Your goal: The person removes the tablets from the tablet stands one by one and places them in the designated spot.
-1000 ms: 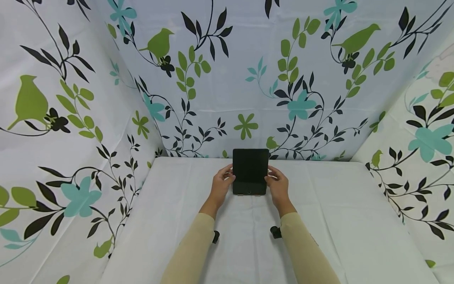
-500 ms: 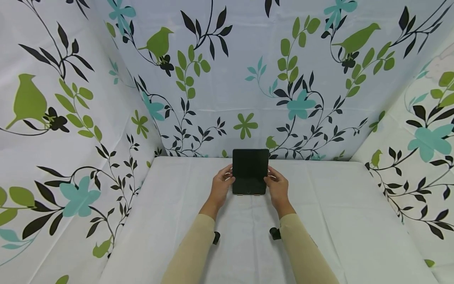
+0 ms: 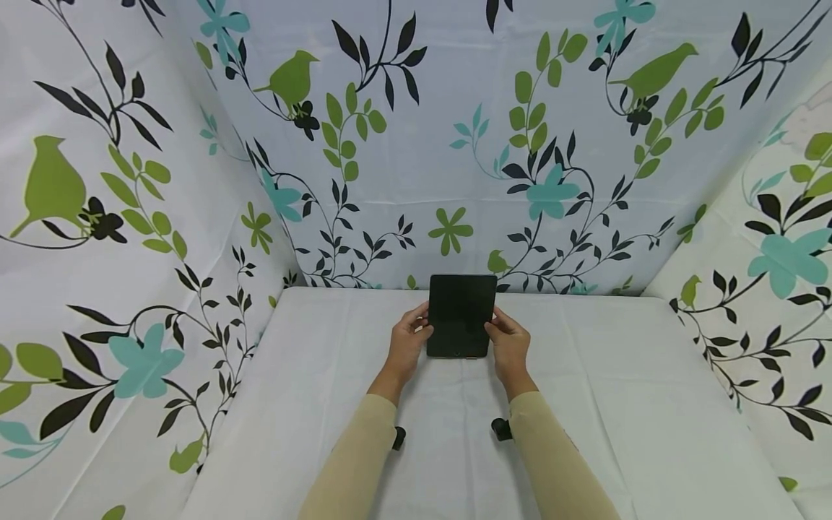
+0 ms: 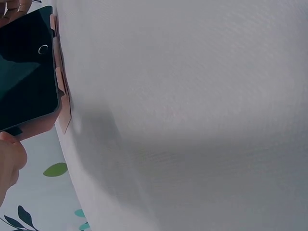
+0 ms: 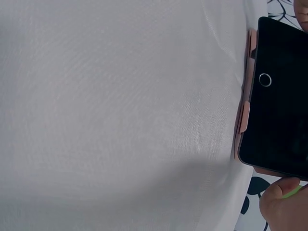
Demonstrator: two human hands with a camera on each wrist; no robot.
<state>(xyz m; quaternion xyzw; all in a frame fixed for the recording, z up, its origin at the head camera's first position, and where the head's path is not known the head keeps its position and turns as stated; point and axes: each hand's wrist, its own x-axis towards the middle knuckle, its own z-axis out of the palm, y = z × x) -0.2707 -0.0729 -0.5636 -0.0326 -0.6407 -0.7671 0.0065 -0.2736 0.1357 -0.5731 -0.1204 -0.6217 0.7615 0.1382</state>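
Left hand (image 3: 406,341) and right hand (image 3: 508,343) grasp the tablet (image 3: 461,315) between fingers; fingertips mostly hidden behind its edges above the tabletop (image 3: 624,404).

Two arms in long tan sleeves

The left sleeve (image 3: 354,462) and right sleeve (image 3: 552,462) are plain, snug and reach to the wrists. The hands are bare. A small black camera (image 3: 398,438) is strapped under each wrist.
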